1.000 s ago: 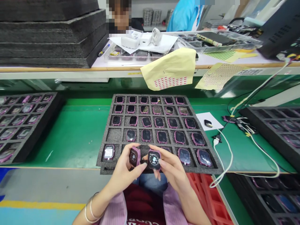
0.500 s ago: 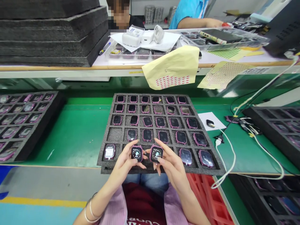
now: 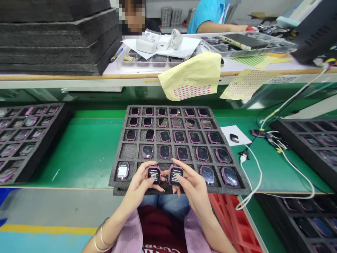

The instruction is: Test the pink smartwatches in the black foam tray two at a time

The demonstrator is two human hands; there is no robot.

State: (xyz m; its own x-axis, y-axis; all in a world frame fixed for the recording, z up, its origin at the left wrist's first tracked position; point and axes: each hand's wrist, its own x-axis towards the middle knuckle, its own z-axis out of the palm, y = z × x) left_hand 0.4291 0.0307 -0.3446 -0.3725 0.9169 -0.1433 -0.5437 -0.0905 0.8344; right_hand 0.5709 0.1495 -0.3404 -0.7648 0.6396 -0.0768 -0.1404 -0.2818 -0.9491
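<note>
My left hand [image 3: 140,180] holds a purple-framed watch [image 3: 154,174] between thumb and fingers, its dark screen lit with lines of white text. A second purple watch [image 3: 175,175], also showing white text, is gripped by my right hand [image 3: 192,181], the thumb at its screen's lower edge. Both are side by side above the front row of a black foam tray [image 3: 128,151]. Purple watches fill most of the tray's pockets. A watch with a bright white screen [image 3: 123,170] lies in the front left pocket; the pocket behind it holds nothing.
More watch trays stand at the left [image 3: 50,140] and right [image 3: 283,130]. A white cable [image 3: 259,165] runs over the green table to a small black device [image 3: 234,138] on paper. Black foam blocks [image 3: 58,45] are stacked on the shelf; two people are behind it.
Both held watches have switched from a clock-like face to lines of white text. The thumbs have shifted slightly on the screens, and the view has moved a little.
</note>
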